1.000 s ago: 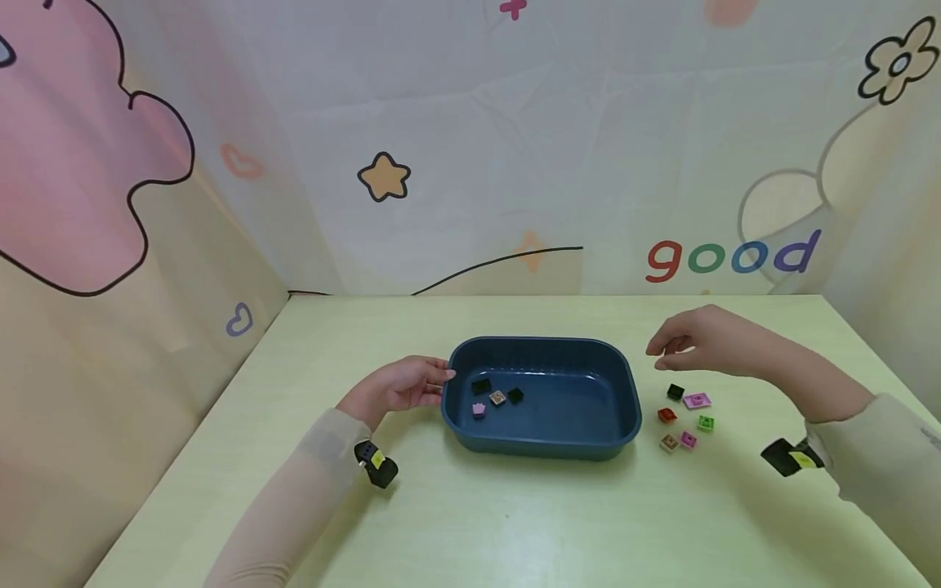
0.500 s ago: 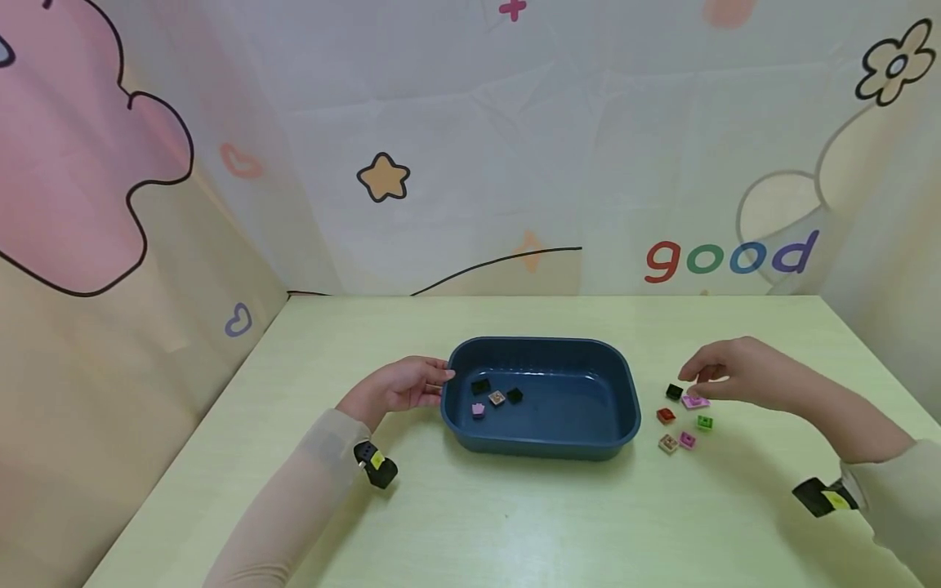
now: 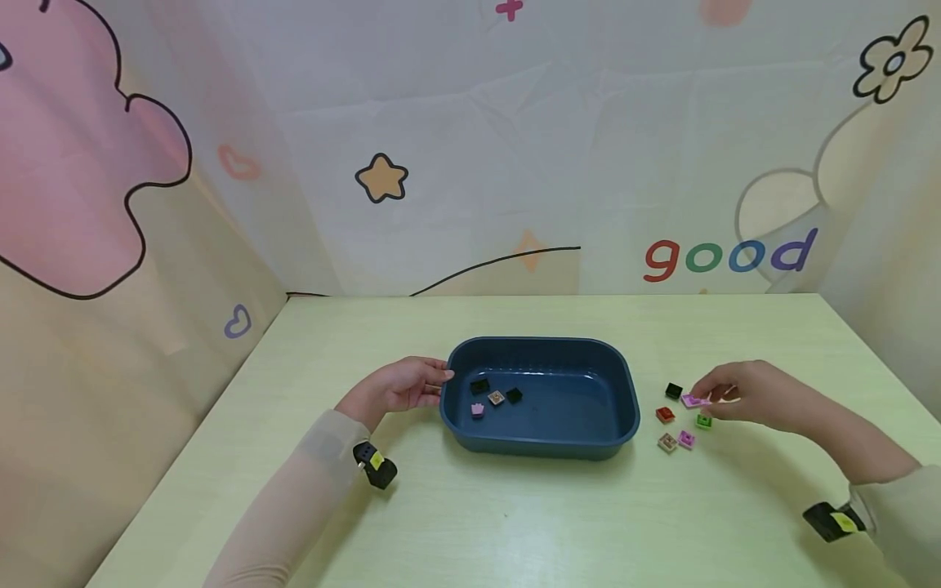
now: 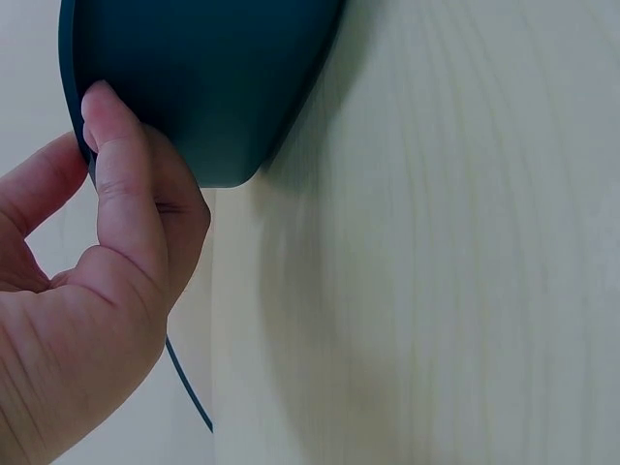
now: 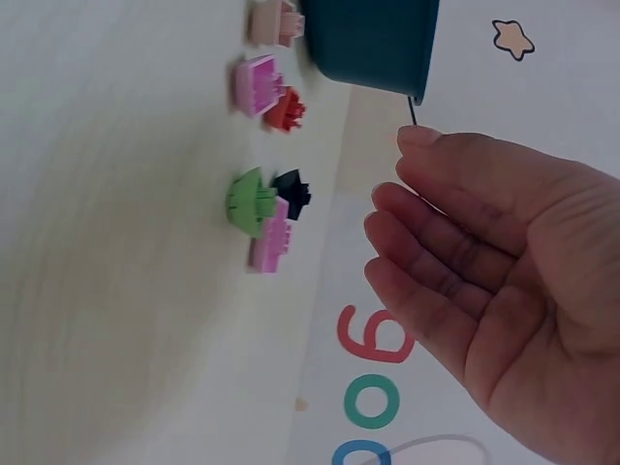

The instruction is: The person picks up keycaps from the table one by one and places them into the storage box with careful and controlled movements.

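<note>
My left hand [image 3: 412, 384] pinches the left rim of a dark blue plastic tray [image 3: 544, 447], thumb on one side of the wall and fingers on the other. My right hand [image 3: 750, 396] is low over a cluster of toy bricks, its fingertips overlapping a long pink brick [image 3: 689, 401] in the head view. In the right wrist view that pink brick [image 5: 271, 240] lies on the table, apart from the loosely bent fingers. Around it are black [image 3: 673, 391], red [image 3: 665, 415], green [image 3: 703, 421], small pink [image 3: 687, 440] and tan [image 3: 667, 443] bricks.
Several small pieces lie in the tray's left part: two black bricks [image 3: 479, 386], a tan brick [image 3: 496, 398] and a pink crown-shaped piece [image 3: 478, 411]. A pale wooden-look table [image 3: 507, 523] carries everything. A printed curtain [image 3: 470, 163] stands behind.
My right hand has moved right and down from beside the tray to the long pink brick. The left hand and tray have stayed in place.
</note>
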`<state>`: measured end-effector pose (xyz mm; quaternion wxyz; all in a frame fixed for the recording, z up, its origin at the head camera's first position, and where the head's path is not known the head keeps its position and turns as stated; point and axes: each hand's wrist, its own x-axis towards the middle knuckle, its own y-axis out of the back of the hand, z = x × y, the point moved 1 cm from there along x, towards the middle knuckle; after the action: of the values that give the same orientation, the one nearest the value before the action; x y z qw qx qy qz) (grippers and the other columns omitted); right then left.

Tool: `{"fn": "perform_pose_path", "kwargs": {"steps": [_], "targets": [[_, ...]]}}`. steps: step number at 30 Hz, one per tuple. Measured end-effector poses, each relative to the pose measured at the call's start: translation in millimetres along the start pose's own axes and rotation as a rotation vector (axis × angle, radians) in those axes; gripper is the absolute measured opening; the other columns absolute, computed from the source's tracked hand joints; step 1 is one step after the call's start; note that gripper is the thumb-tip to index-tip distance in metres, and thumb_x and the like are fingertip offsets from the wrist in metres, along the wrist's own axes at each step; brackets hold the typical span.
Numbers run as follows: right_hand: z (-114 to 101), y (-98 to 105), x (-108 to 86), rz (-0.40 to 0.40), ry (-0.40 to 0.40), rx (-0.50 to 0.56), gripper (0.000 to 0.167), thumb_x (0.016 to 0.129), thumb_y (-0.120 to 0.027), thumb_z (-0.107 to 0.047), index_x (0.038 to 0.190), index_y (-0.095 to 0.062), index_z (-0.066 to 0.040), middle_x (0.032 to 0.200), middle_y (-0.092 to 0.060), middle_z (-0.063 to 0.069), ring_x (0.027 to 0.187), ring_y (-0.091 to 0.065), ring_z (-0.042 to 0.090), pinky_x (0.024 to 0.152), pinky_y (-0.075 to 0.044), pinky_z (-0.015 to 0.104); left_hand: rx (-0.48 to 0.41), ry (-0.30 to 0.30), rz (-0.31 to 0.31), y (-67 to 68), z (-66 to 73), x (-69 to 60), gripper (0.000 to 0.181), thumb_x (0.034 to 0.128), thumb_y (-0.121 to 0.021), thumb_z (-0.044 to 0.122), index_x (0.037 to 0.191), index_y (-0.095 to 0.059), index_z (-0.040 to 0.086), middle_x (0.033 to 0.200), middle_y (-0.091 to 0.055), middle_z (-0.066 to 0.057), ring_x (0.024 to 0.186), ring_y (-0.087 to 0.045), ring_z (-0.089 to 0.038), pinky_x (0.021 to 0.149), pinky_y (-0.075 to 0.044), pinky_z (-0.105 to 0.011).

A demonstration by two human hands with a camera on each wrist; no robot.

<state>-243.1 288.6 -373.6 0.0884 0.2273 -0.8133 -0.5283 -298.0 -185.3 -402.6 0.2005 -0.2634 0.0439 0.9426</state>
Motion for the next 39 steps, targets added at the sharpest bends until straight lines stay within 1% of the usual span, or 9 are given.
{"fn": "perform_pose_path", "kwargs": {"steps": [5,8,10,11,16,18,24,31,39], "targets": [[8,-6,-1.1,-0.013,-0.025,-0.004,0.03,0.088,-0.077,-0.01,0.115,-0.073,0.001,0.108,-0.076,0.012,0.098,-0.067,0.026,0.077,-0.058,0.02,0.0,0.005,0.004,0.4,-0.3,1.4,0.033,0.1075,-0.048,0.01,0.139,-0.049,-0.002,0.084,-0.068,0.004,0.071,-0.064,-0.008,0.067,-0.059,-0.016],[13,-10,-1.7,-0.014,-0.037,-0.015,0.031,0.088,-0.078,-0.01,0.116,-0.072,0.002,0.107,-0.075,0.013,0.097,-0.068,0.028,0.079,-0.06,0.028,-0.002,0.006,0.007,0.5,0.2,1.4,0.033,0.1074,-0.049,0.01,0.139,-0.049,-0.002,0.085,-0.067,0.003,0.072,-0.063,-0.008,0.067,-0.059,-0.016],[16,-13,-2.3,-0.009,-0.039,-0.018,0.032,0.087,-0.078,-0.012,0.116,-0.072,0.002,0.107,-0.075,0.014,0.097,-0.068,0.028,0.079,-0.059,0.029,-0.001,0.006,0.006,0.7,0.8,1.1,0.035,0.1074,-0.048,0.011,0.14,-0.049,-0.002,0.085,-0.067,0.003,0.072,-0.063,-0.008,0.067,-0.059,-0.015],[17,-14,-2.7,-0.007,-0.04,-0.017,0.033,0.087,-0.078,-0.012,0.116,-0.072,0.003,0.106,-0.074,0.014,0.096,-0.068,0.028,0.078,-0.059,0.029,-0.002,0.008,0.006,0.8,0.9,1.1,0.035,0.1074,-0.048,0.011,0.14,-0.048,-0.002,0.085,-0.067,0.003,0.072,-0.063,-0.008,0.067,-0.059,-0.015],[21,-21,-2.4,-0.013,-0.053,-0.002,0.036,0.087,-0.079,-0.014,0.117,-0.071,0.005,0.106,-0.073,0.014,0.095,-0.065,0.025,0.073,-0.053,0.018,-0.002,0.006,0.002,1.1,1.1,1.0,0.035,0.1076,-0.048,0.011,0.14,-0.048,-0.002,0.085,-0.067,0.003,0.072,-0.063,-0.008,0.067,-0.059,-0.016],[21,-23,-1.6,-0.017,-0.06,0.003,0.037,0.087,-0.079,-0.013,0.117,-0.07,0.006,0.106,-0.073,0.013,0.094,-0.064,0.023,0.072,-0.052,0.017,-0.005,0.005,0.004,1.3,1.0,1.2,0.035,0.1074,-0.048,0.011,0.14,-0.048,-0.001,0.085,-0.067,0.003,0.072,-0.064,-0.008,0.067,-0.059,-0.016],[22,-26,0.0,-0.013,-0.075,-0.012,0.036,0.086,-0.079,-0.011,0.116,-0.07,0.007,0.101,-0.071,0.01,0.088,-0.058,0.019,0.07,-0.051,0.018,-0.003,0.002,0.001,0.8,0.7,1.6,0.035,0.1075,-0.048,0.011,0.14,-0.048,-0.001,0.085,-0.067,0.003,0.072,-0.064,-0.008,0.068,-0.06,-0.016],[22,-29,-0.3,-0.009,-0.045,-0.025,0.032,0.085,-0.079,-0.009,0.112,-0.072,0.008,0.093,-0.068,0.003,0.082,-0.052,0.015,0.066,-0.047,0.019,-0.01,0.007,0.004,-0.1,0.5,0.2,0.034,0.1075,-0.049,0.011,0.14,-0.049,-0.002,0.084,-0.068,0.003,0.072,-0.064,-0.008,0.067,-0.059,-0.016],[22,-30,0.2,0.0,-0.022,-0.043,0.029,0.084,-0.079,-0.007,0.108,-0.073,0.008,0.092,-0.07,0.004,0.079,-0.051,0.01,0.067,-0.049,0.02,-0.011,0.011,0.008,0.1,-0.9,0.6,0.033,0.1074,-0.049,0.011,0.138,-0.05,-0.001,0.084,-0.067,0.003,0.072,-0.064,-0.008,0.067,-0.059,-0.016]]}}
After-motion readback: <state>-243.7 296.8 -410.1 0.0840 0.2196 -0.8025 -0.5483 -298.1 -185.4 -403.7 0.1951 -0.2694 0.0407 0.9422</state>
